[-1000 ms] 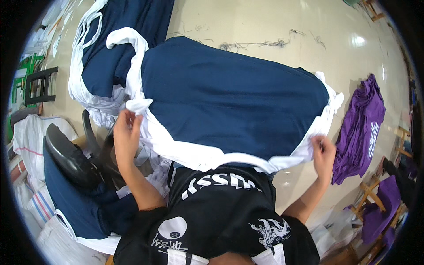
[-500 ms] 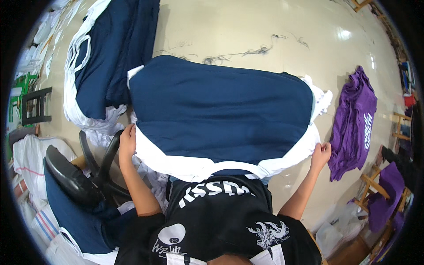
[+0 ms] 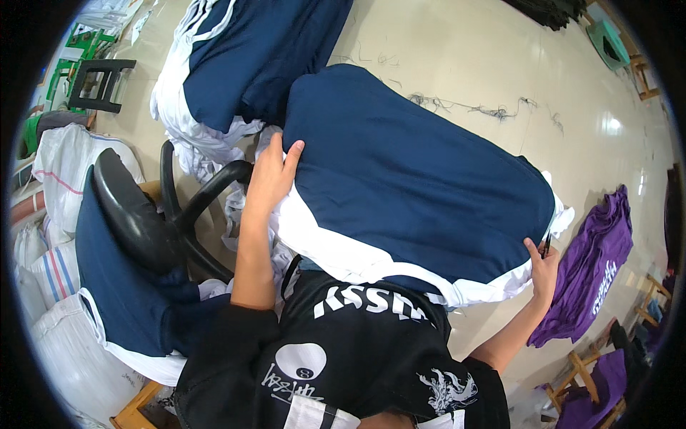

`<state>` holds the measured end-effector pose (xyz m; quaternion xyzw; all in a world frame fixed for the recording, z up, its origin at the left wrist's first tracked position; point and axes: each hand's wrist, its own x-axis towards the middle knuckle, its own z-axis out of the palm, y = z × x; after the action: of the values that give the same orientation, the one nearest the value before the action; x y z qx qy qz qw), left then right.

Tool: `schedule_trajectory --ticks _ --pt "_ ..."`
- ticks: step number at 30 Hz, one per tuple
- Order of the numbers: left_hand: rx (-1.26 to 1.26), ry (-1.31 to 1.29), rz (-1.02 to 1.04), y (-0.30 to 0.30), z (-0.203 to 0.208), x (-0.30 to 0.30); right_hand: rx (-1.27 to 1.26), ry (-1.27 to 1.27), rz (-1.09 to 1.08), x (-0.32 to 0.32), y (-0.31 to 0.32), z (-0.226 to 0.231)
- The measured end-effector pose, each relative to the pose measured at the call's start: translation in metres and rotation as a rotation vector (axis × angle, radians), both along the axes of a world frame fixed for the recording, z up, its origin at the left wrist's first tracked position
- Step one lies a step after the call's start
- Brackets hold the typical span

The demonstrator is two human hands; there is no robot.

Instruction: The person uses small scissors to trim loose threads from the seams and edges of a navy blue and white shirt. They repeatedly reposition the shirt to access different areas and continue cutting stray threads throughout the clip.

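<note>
A large navy garment with white trim (image 3: 421, 171) lies spread flat in front of me on the pale floor (image 3: 500, 64). My left hand (image 3: 271, 175) rests on its left edge, fingers laid flat over the white trim. At the garment's lower right corner my right hand (image 3: 543, 268) pinches the white hem. Below the garment my own black printed shirt fills the lower middle of the view.
A pile of navy and white garments (image 3: 236, 64) lies at the upper left. A black chair (image 3: 143, 214) stands at my left, with white sacks (image 3: 64, 164) behind it. Purple shirts (image 3: 593, 264) lie at the right near wooden stools (image 3: 579, 372). Loose threads (image 3: 471, 107) lie on the floor.
The view has swung to the right and tilted. Both hands have stayed on the garment's edges, the left sliding up along its left side while the right kept the lower right corner.
</note>
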<state>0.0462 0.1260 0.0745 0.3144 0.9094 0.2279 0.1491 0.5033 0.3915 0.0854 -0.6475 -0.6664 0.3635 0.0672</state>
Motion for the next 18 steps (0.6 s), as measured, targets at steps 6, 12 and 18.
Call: schedule_trajectory --ticks 6,12,18 --pt "-0.018 -0.046 -0.072 0.001 0.021 0.007 -0.068 0.276 -0.034 0.020 -0.027 0.007" --pt "-0.275 -0.200 -0.073 -0.012 0.039 0.025 -0.350 0.136 -0.234 0.062 -0.072 0.013" --pt "-0.143 -0.077 -0.093 -0.014 0.038 0.012 -0.165 0.128 -0.032 0.057 -0.053 0.016"
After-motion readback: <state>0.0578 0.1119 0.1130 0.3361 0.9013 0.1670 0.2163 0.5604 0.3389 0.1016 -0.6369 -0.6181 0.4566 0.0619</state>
